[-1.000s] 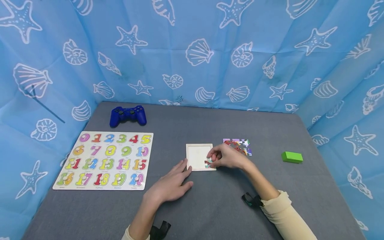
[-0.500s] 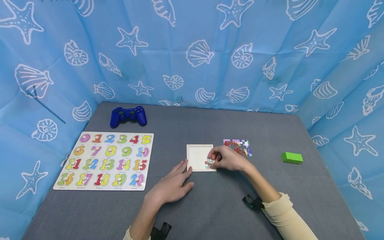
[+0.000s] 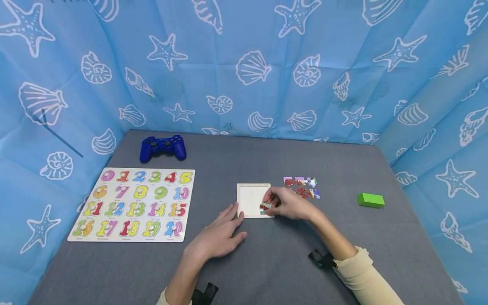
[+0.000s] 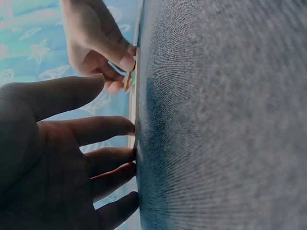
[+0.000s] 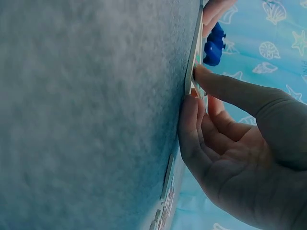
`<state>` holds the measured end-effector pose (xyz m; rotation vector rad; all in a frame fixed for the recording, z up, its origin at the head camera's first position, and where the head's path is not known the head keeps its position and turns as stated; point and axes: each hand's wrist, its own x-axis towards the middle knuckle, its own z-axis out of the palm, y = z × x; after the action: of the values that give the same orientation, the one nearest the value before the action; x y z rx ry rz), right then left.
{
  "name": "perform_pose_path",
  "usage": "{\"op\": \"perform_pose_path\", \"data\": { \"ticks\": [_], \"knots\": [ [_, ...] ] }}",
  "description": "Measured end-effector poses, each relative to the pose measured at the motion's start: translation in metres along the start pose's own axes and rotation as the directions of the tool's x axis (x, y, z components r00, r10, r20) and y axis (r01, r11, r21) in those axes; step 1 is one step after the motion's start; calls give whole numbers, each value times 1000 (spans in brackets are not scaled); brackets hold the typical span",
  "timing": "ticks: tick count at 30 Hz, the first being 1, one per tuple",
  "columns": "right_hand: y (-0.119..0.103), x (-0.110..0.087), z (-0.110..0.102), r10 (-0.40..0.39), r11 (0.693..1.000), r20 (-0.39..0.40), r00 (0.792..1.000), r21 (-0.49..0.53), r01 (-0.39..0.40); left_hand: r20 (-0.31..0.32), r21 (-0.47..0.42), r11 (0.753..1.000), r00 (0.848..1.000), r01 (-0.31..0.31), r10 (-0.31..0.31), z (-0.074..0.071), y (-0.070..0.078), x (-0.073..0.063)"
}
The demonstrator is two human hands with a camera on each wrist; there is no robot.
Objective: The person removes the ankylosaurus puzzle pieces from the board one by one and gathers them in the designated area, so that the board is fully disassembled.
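A small square wooden puzzle tray [image 3: 249,198] with a raised border lies at the middle of the table. My right hand [image 3: 291,204] pinches a red-and-teal jigsaw piece [image 3: 264,208] between thumb and fingers over the tray's near right corner. In the left wrist view the jigsaw piece [image 4: 127,81] stands tilted against the tray. My left hand [image 3: 215,235] lies with straight, spread fingers, its fingertips at the tray's left and near edge. Right of the tray lies a cluster of colourful jigsaw pieces [image 3: 301,187], partly joined and partly loose.
A number puzzle board [image 3: 131,205] with knobbed digits lies on the left. Behind it sits a blue game controller [image 3: 163,147]. A green block [image 3: 371,200] is at the right. A blue shell-patterned curtain [image 3: 228,63] borders the grey table [image 3: 228,156] at the back and sides.
The jigsaw piece has tilted and shifted a little in my right fingers at the tray's corner, and my right hand has moved slightly. My left hand keeps its place on the tray.
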<state>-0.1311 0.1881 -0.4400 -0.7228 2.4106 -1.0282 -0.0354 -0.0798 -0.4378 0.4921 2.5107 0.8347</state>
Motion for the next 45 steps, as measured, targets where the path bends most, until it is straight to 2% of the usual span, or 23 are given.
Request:
{"op": "perform_pose_path", "data": {
  "ticks": [8, 15, 19, 28, 36, 42, 45],
  "knots": [
    [-1, -5, -1, -31, 998, -27, 999, 54, 32, -3, -5, 1000, 1000, -2, 2, 1, 0, 0],
    [9, -18, -16, -39, 995, -53, 998, 89, 44, -5, -6, 1000, 1000, 3, -3, 0, 1, -1],
    [17, -29, -31, -19, 992, -88, 996, 124, 29, -7, -12, 1000, 1000, -3, 3, 0, 0, -2],
    [47, -65, -67, 87, 974, -130, 988, 217, -57, 2, -24, 1000, 1000, -6, 6, -1, -1, -2],
    [73, -91, -91, 160, 967, -64, 985, 212, -144, 13, -28, 1000, 1000, -4, 4, -2, 0, -4],
    [84, -96, -96, 176, 962, -14, 984, 213, -169, 17, -27, 1000, 1000, -10, 11, -1, -2, -1],
    [87, -96, -96, 176, 965, -4, 984, 197, -171, 19, -42, 999, 999, -30, 31, 1, -8, 3]
  ]
}}
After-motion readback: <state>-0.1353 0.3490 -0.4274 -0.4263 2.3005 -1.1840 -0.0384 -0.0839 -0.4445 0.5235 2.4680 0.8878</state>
